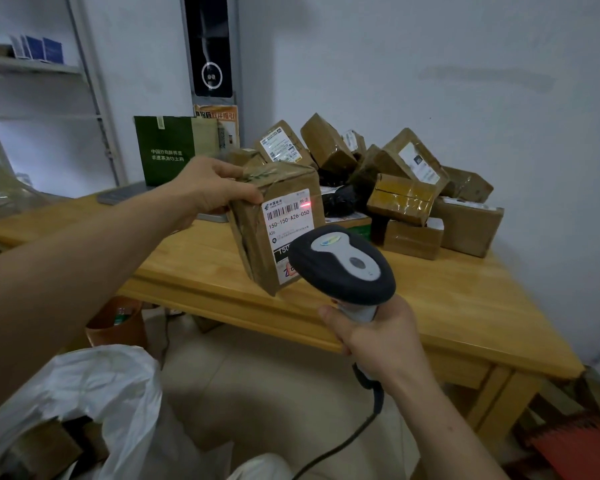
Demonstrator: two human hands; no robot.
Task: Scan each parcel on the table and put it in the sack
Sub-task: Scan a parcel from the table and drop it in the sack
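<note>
Head view: left hand (pixel 208 188) grips the brown taped cardboard parcel (pixel 253 244) by its top, raised over the yellow wooden surface (pixel 447 306), label turned toward the reader; right hand (pixel 378 337) clamps the grey-black handheld barcode scanner (pixel 343 265), red spot just right of barcode; white plastic sack (pixel 101 386) open lower left, ready for the drop.

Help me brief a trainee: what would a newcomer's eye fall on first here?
The left hand holds a taped parcel mid-frame; the right hand aims the scanner, its red spot on the label. Behind, brown parcels heap on the wooden table; a white sack lies lower left.
</note>
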